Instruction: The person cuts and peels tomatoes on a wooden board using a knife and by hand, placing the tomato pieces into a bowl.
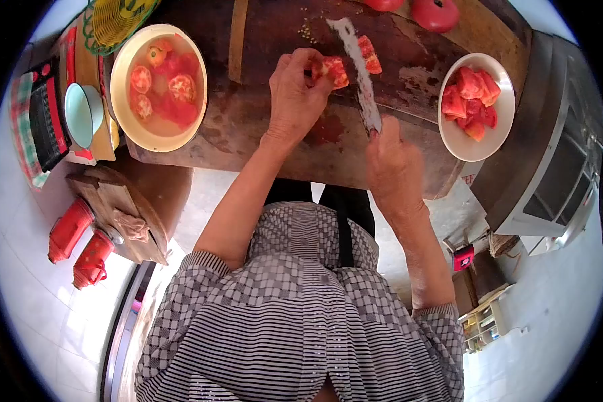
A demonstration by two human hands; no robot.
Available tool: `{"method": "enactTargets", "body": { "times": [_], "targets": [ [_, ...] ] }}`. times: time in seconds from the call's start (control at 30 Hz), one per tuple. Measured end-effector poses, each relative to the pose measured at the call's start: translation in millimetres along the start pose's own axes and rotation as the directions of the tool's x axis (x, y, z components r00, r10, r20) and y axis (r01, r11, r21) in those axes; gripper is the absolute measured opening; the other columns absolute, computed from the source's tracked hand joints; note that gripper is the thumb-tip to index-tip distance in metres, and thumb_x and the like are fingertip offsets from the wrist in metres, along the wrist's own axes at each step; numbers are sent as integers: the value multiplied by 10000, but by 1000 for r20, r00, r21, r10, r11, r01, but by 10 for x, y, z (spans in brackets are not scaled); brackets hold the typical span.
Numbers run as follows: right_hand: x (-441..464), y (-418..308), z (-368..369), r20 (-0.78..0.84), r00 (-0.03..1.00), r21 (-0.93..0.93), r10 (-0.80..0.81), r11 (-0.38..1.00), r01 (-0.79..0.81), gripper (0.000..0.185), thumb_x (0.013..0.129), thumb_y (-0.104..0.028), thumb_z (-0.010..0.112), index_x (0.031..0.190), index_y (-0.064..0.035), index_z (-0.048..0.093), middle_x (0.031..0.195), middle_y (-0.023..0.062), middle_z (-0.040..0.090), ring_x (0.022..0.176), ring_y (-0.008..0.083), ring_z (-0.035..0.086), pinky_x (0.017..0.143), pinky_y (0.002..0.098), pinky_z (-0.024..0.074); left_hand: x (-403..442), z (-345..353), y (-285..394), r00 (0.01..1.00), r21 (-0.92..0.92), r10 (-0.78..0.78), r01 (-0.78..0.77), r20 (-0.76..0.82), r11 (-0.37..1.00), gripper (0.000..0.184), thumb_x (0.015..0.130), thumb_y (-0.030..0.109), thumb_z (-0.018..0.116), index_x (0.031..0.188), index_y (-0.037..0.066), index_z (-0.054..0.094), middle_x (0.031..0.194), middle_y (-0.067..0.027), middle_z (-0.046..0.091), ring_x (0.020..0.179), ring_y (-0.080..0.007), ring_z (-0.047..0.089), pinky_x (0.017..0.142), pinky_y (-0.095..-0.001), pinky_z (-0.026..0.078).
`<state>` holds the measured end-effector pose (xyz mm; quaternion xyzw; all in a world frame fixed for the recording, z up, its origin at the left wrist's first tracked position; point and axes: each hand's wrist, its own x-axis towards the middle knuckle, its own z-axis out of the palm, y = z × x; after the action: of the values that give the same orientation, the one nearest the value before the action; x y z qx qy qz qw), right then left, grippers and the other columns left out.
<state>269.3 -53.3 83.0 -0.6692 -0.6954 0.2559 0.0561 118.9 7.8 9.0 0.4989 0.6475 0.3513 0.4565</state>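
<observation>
Before you is the wooden surface (241, 144), one in all, dark and wet in patches. Near its left end stands one basin (155, 141) of cloudy liquid, with four cut tomatoes (181, 88) whose cores face you; other red flesh runs together there, and you cannot count it. Near the right end stands one white bowl (477, 152), with at least five red pieces (471, 85) heaped in it, overlapping.

Your two hands work between these vessels. Your right hand (394, 164) is closed around the handle of one knife, its fingers wrapped. Your left hand (296, 94) is partly curled, thumb and fingers nearly together, grasping one tomato chunk (336, 72) between their tips, just above or on the surface; you cannot tell which.

The knife (356, 67) points away from you, its wet blade between the held chunk and another. At the far edge of your view sit two red tomatoes (435, 13), one of them cropped by that edge. The second chunk (370, 55) lies just beside the blade, on its right; whether they touch, you cannot tell. Smallest are the pale seeds (308, 31) scattered beyond your left hand, too tiny to count.
</observation>
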Motion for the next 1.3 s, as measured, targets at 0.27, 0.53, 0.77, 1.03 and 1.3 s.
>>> {"method": "enactTargets", "body": {
  "times": [0.27,0.53,0.77,1.03,1.3],
  "targets": [
    [116,13,-2,58,998,31,-15,999,13,119,860,-48,514,899,-23,405,655,261,569,640,458,580,529,536,446,40,2,-137,983,95,182,-180,-15,979,278,697,11,674,957,40,578,842,-138,547,731,-304,596,637,-356,497],
    [441,62,201,105,994,16,-1,1000,0,141,843,-44,513,930,-13,406,694,289,585,699,457,595,615,546,460,55,16,-59,993,159,103,-93,-55,983,266,750,80,722,963,-12,591,871,-123,639,765,-183,631,688,-295,512],
    [369,133,345,-41,998,42,-41,998,43,92,872,-61,519,924,-23,453,691,259,589,668,446,596,557,518,456,-9,-77,-95,986,210,103,-74,-129,975,216,738,76,720,894,-11,598,823,-130,611,677,-215,620,618,-313,503],
    [193,-138,87,-51,996,55,-70,996,73,111,855,-53,531,894,-39,428,662,240,578,641,440,588,532,523,444,20,-85,-141,979,111,154,-140,-132,984,252,765,60,714,987,8,607,867,-137,637,707,-207,647,652,-296,522],
    [347,-199,-68,146,988,1,-40,999,40,151,838,-44,521,905,-26,388,685,258,585,674,466,582,572,544,450,73,-131,-147,953,268,302,-290,-3,919,227,780,58,680,993,33,607,884,-149,622,735,-272,654,634,-329,522]
  ]
}}
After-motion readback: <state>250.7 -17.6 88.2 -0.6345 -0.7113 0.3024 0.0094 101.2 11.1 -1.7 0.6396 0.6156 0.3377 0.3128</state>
